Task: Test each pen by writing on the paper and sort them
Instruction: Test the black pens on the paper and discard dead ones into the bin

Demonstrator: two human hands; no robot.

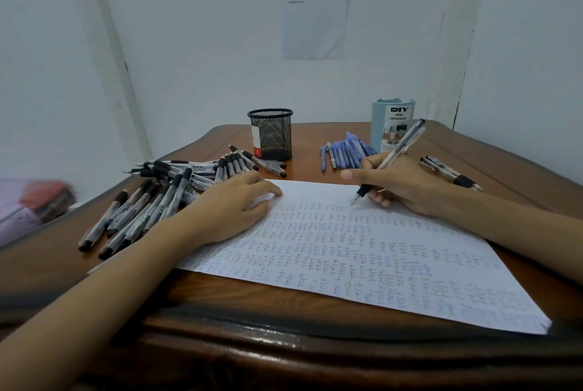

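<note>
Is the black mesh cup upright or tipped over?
Upright: the mesh cup stands on its base on the table, open rim facing up.

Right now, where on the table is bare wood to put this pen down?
Bare wood lies between the mesh cup and the blue pens, and along the table front, below the paper. Crowded: the black pens fill the left side; two pens lie beyond the right hand, which holds the pen.
</note>
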